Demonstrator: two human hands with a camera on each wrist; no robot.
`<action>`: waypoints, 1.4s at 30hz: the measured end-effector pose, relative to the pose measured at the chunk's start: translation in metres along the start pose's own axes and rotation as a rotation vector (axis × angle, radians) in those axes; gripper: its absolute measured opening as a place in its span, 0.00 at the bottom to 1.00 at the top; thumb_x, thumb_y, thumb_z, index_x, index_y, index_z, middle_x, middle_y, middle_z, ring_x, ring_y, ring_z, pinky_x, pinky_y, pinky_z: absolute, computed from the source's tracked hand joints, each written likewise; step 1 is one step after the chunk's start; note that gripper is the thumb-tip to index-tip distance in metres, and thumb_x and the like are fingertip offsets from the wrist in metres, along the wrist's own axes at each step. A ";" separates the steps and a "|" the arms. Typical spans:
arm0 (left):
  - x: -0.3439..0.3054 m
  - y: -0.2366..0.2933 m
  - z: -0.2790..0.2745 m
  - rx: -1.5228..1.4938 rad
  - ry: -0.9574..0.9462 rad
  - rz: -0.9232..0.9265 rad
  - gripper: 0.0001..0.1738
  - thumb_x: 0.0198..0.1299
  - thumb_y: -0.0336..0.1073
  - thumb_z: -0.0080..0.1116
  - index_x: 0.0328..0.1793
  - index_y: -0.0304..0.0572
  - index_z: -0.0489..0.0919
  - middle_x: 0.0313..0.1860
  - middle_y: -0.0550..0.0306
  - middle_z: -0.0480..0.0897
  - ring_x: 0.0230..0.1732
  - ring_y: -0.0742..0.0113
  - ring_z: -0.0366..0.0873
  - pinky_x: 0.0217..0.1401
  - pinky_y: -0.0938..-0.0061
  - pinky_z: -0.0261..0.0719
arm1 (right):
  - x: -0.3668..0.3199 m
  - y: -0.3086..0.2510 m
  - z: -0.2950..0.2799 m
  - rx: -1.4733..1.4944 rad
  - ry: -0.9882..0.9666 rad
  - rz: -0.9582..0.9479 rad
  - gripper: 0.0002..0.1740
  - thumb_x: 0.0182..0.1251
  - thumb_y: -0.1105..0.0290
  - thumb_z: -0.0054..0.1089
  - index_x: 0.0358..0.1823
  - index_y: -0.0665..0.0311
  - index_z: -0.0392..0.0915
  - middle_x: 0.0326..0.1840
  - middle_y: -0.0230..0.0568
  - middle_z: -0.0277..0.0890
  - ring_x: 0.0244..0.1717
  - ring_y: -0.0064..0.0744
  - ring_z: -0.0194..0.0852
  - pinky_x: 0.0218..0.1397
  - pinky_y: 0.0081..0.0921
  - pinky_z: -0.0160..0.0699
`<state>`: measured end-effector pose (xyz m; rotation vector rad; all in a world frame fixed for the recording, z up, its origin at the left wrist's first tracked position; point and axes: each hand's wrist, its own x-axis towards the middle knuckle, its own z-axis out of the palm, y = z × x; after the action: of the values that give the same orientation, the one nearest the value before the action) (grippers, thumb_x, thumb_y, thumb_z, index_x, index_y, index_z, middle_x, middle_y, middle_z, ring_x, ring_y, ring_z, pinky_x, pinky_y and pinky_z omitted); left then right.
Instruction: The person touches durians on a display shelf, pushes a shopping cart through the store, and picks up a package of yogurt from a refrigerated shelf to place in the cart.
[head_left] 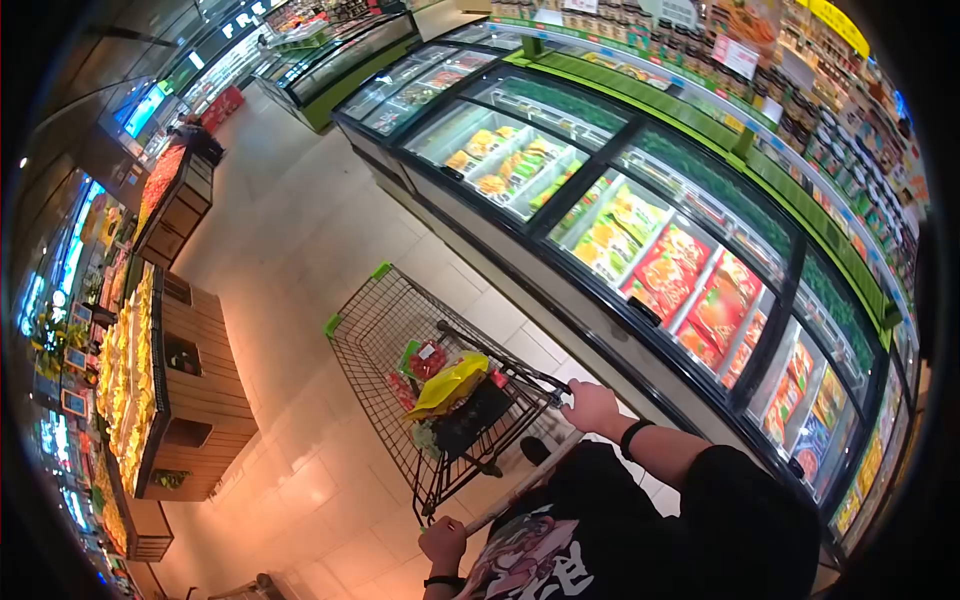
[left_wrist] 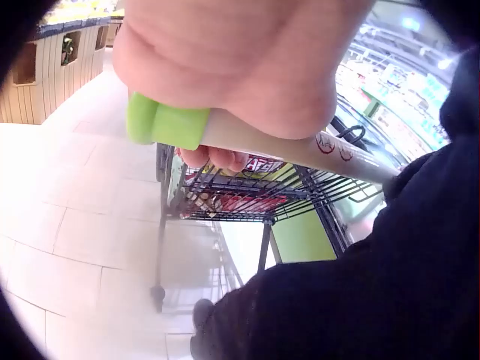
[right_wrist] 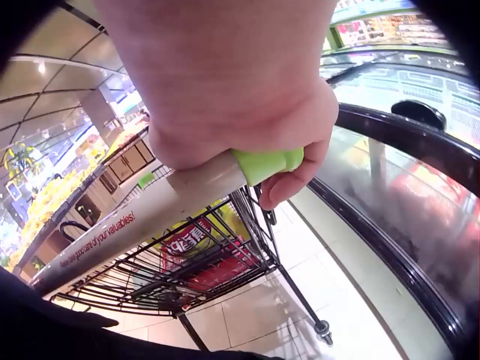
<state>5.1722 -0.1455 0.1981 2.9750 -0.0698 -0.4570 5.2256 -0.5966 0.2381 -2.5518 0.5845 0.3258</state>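
A wire shopping cart with green corner caps stands in front of the person. My left hand grips the left end of its handle, beside a green end cap in the left wrist view. At the handle's other end, my right hand is wrapped round the bar, its fingers curled under the green cap. Inside the cart lie a yellow bag, a red package and a dark item partly under the bag.
A long glass-topped freezer with packaged food runs close along the right. On the left stand wooden produce stands with yellow fruit. Tiled floor stretches ahead between them. Farther up the aisle, a person in dark clothing is beside a stand.
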 end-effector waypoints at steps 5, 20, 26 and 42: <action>0.087 -0.016 -0.025 -0.001 0.060 0.002 0.15 0.65 0.48 0.62 0.30 0.50 0.88 0.23 0.53 0.86 0.26 0.49 0.85 0.35 0.55 0.79 | 0.081 -0.056 -0.008 0.010 -0.019 0.004 0.25 0.63 0.52 0.65 0.55 0.62 0.82 0.44 0.58 0.89 0.48 0.60 0.90 0.52 0.54 0.88; 0.343 -0.029 -0.129 -0.100 0.034 -0.112 0.12 0.64 0.48 0.65 0.33 0.53 0.89 0.28 0.57 0.89 0.33 0.52 0.89 0.39 0.58 0.85 | 0.376 -0.173 0.002 0.033 -0.202 0.014 0.24 0.63 0.62 0.65 0.57 0.68 0.84 0.52 0.64 0.89 0.57 0.64 0.88 0.64 0.54 0.87; 0.446 -0.038 -0.168 -0.173 0.025 -0.171 0.11 0.62 0.49 0.66 0.35 0.54 0.90 0.29 0.57 0.90 0.34 0.53 0.90 0.41 0.58 0.86 | 0.474 -0.233 -0.018 -0.068 -0.250 -0.068 0.19 0.61 0.65 0.63 0.50 0.71 0.86 0.51 0.65 0.88 0.56 0.66 0.88 0.62 0.54 0.87; 0.714 -0.078 -0.260 -0.171 0.082 -0.166 0.11 0.60 0.45 0.64 0.31 0.51 0.87 0.27 0.54 0.88 0.32 0.48 0.88 0.38 0.54 0.84 | 0.682 -0.414 -0.047 -0.174 -0.157 0.137 0.16 0.69 0.68 0.60 0.54 0.60 0.89 0.52 0.58 0.90 0.56 0.61 0.90 0.60 0.54 0.89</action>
<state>5.9326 -0.0829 0.2221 2.8372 0.2145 -0.3390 6.0216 -0.5301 0.2239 -2.6247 0.6988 0.6448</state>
